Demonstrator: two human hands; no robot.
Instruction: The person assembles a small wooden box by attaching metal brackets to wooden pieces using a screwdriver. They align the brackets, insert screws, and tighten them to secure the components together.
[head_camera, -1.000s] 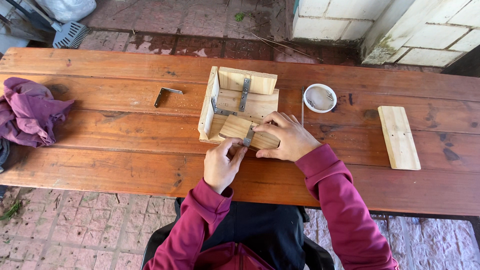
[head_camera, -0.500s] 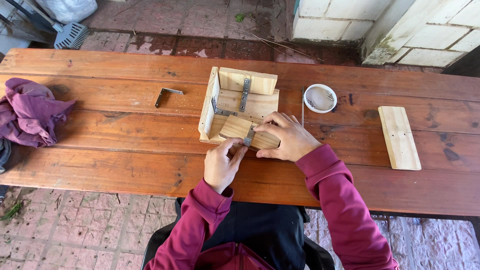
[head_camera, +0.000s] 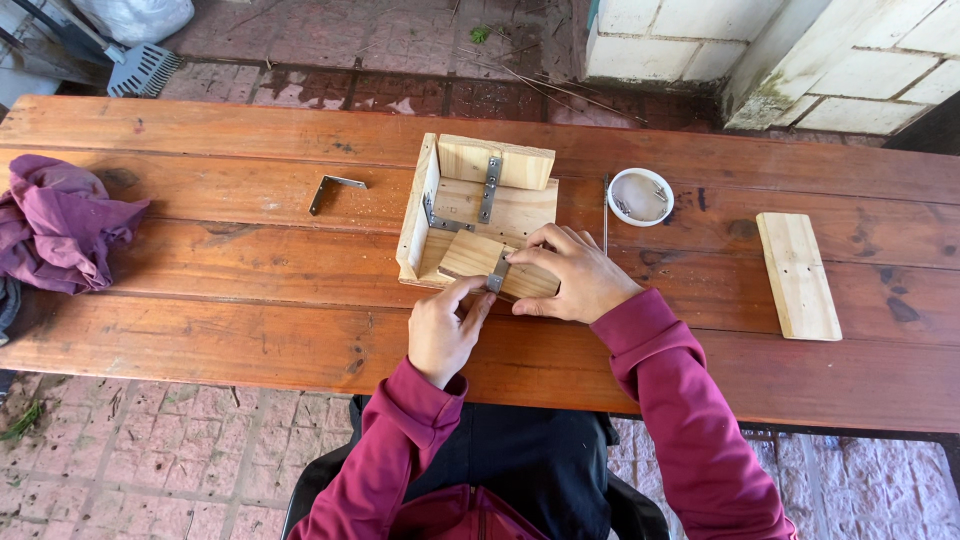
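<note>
left hand (head_camera: 440, 335): fingers curled, thumb and forefinger pinched narrow at the metal bracket (head_camera: 496, 276) on the near panel; whether a screw or tool sits in the pinch, cannot tell
right hand (head_camera: 572, 278): spread flat, pressing down on the near panel (head_camera: 472, 256), fingertips right at the bracket
wooden box (head_camera: 478, 215): half built, open at top and right, sitting mid-counter in front of the torso, both hands on its near side
handling: pale softwood, stiff, probably light; joints likely loose, so best gripped by the panel faces or bottom board, not by the near panel alone; brackets thin with hard edges
bracket count: three seen on the box, one loose angle bracket (head_camera: 331, 189) to the left, well apart
loose plank (head_camera: 797, 274): one, far right, flat
white dish (head_camera: 640, 196): one, just right of the box, a few small screws inside, too small to count
thin rod (head_camera: 605, 212): one, between box and dish
purple cloth (head_camera: 58, 220): one, bunched at left edge
counter (head_camera: 220, 300): reddish wooden planks
</note>
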